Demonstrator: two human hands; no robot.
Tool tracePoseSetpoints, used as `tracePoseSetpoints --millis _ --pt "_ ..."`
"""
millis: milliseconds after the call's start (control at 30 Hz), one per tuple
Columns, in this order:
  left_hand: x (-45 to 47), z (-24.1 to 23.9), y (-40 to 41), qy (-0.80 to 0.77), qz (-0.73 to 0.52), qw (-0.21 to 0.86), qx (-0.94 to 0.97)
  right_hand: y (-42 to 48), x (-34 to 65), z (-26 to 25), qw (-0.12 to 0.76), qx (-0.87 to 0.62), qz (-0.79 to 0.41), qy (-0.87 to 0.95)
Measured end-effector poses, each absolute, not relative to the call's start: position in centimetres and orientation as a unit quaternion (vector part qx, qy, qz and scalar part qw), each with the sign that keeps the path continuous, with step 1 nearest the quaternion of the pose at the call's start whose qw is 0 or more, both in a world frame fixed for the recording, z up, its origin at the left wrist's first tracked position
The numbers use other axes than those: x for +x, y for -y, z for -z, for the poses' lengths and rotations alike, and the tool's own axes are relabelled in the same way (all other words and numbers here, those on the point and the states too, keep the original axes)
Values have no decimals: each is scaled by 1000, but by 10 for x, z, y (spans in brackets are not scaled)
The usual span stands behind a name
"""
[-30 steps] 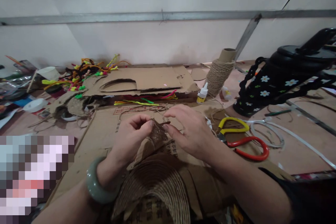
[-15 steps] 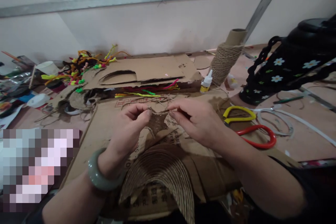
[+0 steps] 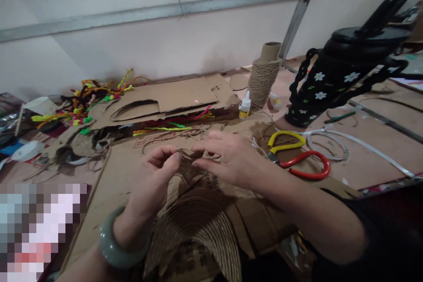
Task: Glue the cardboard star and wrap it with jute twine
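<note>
I have a flat, dark-brown glittery piece (image 3: 188,168) pinched in my left hand (image 3: 154,174).
My right hand (image 3: 228,158) has thumb and fingers narrowly parted at its right side; whether they grip, I can't tell. Beneath lies printed brown cardboard (image 3: 115,185). Nearer my camera, the arched band of ribbed tan twine (image 3: 194,216) looks largely done; the piece's edges are too hidden to judge what's left.

Dk brn pc (image 3: 187,168), glitter-flecked, pinched at L edge, btwn hands (image 3: 228,158).
</note>
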State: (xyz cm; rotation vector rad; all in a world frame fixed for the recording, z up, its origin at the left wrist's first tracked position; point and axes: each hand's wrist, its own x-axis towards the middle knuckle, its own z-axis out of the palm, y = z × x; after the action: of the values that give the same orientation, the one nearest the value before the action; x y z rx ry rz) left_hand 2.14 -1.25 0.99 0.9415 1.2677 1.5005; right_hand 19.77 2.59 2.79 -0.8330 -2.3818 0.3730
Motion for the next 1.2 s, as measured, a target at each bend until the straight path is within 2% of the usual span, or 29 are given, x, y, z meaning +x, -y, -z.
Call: tracePoseSetpoints --millis 200,600,800,1000,1200 --pt "23 -11 13 -518 -599 458 404 -26 199 -31 274 -332 -117 895" --pt "18 -2 13 -517 -578 451 442 -31 196 -33 228 -335 -162 900" --pt "19 -4 12 -534 -573 456 422 -35 192 -29 279 -286 -223 889" --pt "19 -4 11 -534 -572 440 441 -36 193 -26 266 -277 -218 897" --pt "20 -3 12 -532 -574 435 446 -37 193 -21 299 -271 -215 889"
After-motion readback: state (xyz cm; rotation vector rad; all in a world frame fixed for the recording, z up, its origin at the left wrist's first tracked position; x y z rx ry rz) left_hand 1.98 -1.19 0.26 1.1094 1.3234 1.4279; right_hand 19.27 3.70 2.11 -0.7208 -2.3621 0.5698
